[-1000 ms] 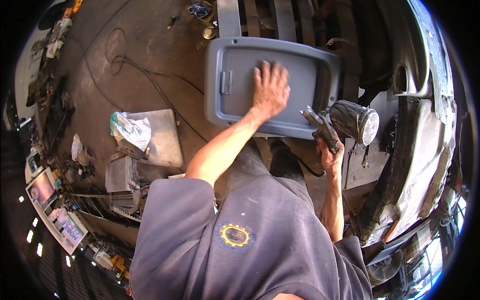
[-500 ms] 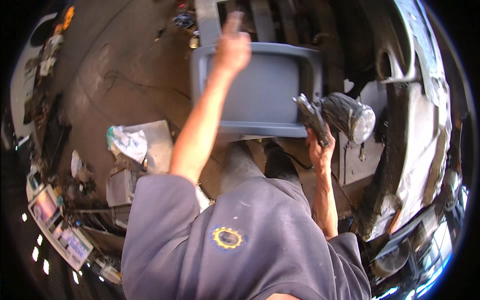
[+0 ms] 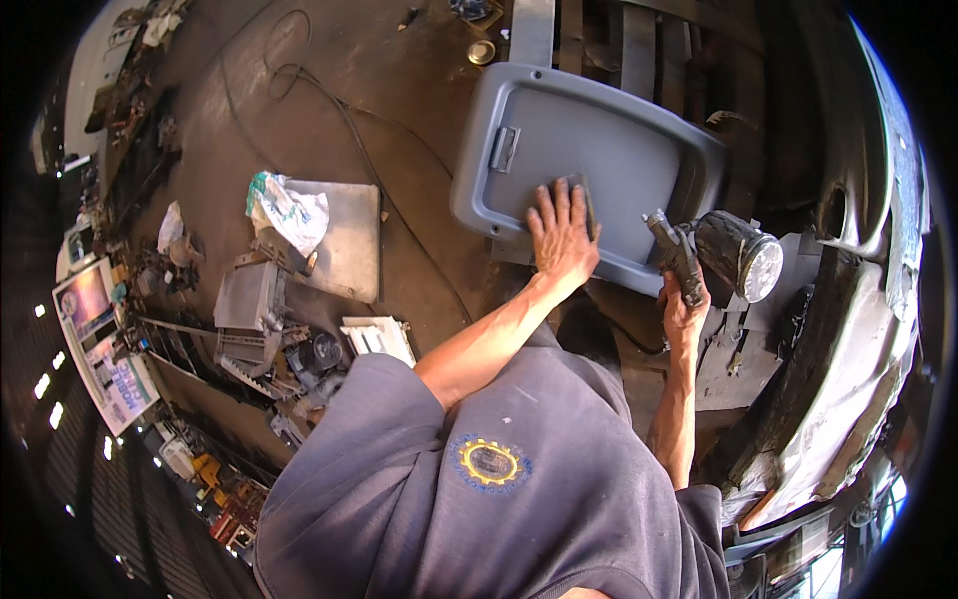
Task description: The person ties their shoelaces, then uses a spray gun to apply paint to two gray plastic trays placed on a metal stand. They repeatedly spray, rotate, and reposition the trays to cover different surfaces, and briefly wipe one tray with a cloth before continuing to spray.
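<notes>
A grey rectangular panel with a raised rim (image 3: 609,95) lies in front of me, a small handle-like recess (image 3: 506,149) at its left. Over the panel's near part is my left hand (image 3: 561,240), fingers stretched forward. A dark flat pad (image 3: 587,205) shows between its thumb and fingers, partly hidden beneath the hand. Beside the near right corner, my right hand (image 3: 686,309) is wrapped round the grip of a spray gun (image 3: 679,255). The gun's dark-wrapped cup (image 3: 723,245) points right, its pale round end (image 3: 760,268) showing.
Metal slats (image 3: 639,50) lie beyond the panel. A large vehicle body part (image 3: 838,339) stands along my right. On the floor at left are a flat board (image 3: 349,240) with a white plastic bag (image 3: 294,215), a thin hose (image 3: 369,160) and several loose parts.
My left hand has come back from the panel's far left edge to its near middle. The right hand still holds the spray gun. The whole view has shifted and turned.
</notes>
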`<state>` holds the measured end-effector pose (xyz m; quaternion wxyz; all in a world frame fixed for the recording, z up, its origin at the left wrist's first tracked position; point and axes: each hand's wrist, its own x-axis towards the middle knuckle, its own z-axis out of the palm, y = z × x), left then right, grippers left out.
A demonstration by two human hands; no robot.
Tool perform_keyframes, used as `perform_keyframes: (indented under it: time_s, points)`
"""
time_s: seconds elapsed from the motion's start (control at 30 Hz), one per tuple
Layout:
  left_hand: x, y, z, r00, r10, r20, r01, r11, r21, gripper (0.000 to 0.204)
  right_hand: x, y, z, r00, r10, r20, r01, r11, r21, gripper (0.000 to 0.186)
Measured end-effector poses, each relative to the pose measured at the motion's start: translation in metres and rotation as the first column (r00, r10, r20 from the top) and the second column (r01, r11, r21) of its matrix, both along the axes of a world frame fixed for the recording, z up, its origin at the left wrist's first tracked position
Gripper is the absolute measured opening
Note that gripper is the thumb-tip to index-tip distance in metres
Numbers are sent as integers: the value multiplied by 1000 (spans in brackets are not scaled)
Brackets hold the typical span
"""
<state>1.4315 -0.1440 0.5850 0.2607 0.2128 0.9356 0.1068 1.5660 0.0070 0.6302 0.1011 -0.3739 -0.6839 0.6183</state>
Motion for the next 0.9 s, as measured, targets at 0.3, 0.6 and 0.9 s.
perform_keyframes:
  time_s: [0.3,0.6,0.9]
  points:
    - [-20,-32,-7,962,206,-179,-203,979,33,77,-5,1,9,997,76,-24,-78,996,-49,30]
    - [-30,-55,4,982,-125,-138,152,967,205,74,5,-5,-2,988,153,26,-151,986,-66,40]
    - [-15,-46,28,987,74,-146,-75,997,-4,70,0,-9,7,985,168,36,-164,982,-90,44]
